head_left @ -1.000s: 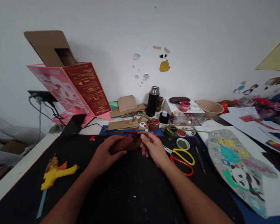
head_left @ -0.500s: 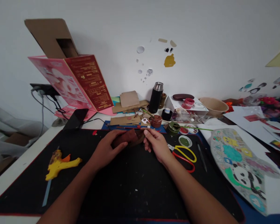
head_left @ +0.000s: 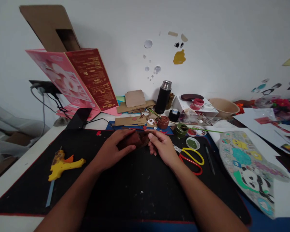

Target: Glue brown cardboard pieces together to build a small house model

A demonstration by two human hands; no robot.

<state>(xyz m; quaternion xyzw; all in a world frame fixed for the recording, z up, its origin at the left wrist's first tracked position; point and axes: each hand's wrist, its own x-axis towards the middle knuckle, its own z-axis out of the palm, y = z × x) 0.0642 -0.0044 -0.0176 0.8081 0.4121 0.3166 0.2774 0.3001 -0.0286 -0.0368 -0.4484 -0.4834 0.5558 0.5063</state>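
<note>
Readable text: none, all print is too small to resolve.
The red panel (head_left: pixel 93 77) of the folded pink box (head_left: pixel 55 75), back left on the counter (head_left: pixel 16 170), carries rows of pale print under a heading line, but no character can be made out. The pink face beside it shows a picture with faint marks, also illegible. The flask (head_left: pixel 164 96) and the paint pot (head_left: pixel 163 122) show no label I can read. The panda sheet (head_left: pixel 246 161) has drawings, and any lettering on it is unclear.
</note>
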